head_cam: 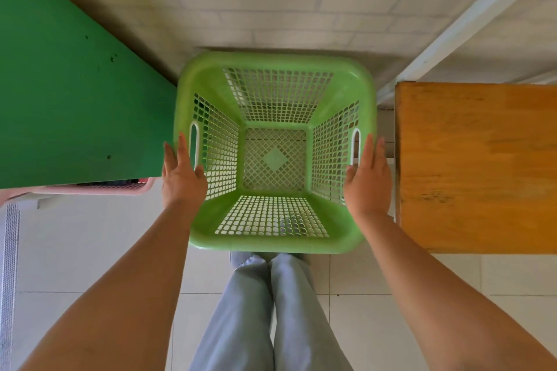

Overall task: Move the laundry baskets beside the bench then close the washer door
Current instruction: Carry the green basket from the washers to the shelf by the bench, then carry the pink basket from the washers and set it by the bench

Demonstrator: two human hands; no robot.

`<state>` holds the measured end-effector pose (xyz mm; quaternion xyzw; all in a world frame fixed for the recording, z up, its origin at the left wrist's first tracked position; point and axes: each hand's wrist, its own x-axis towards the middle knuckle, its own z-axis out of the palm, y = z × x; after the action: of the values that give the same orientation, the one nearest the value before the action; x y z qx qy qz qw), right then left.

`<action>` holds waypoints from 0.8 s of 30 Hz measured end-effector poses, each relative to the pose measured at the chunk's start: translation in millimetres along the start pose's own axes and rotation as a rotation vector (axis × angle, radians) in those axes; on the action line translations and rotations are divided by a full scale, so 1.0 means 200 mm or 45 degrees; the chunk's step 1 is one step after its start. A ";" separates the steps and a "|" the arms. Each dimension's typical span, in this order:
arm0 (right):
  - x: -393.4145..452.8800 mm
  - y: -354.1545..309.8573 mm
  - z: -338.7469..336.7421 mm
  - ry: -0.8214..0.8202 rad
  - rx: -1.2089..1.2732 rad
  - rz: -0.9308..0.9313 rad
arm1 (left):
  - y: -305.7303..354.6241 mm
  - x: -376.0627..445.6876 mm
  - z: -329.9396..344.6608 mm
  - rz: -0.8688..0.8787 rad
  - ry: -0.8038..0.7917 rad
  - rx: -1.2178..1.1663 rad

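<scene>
Your green laundry basket [275, 141] stands upright, mouth open toward you, in the gap between the green bench [69, 84] and the wooden table [482, 166]. It looks nearly square, so no long axis can be told. Your left hand [182, 173] and right hand [367, 179] lie flat, fingers together, against its handled sides. A pink basket [99, 188] is mostly hidden under the bench.
</scene>
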<state>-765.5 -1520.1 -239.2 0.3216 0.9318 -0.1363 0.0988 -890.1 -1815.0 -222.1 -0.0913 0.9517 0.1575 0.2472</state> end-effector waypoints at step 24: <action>-1.47 0.41 -0.97 -0.117 0.110 0.314 | 0.36 -1.29 -0.57 0.827 -0.217 0.449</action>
<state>-505.9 -1565.1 7.6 0.4313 0.8728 -0.1778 0.1434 -735.6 -1762.0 18.9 0.2724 0.9196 0.0686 0.2746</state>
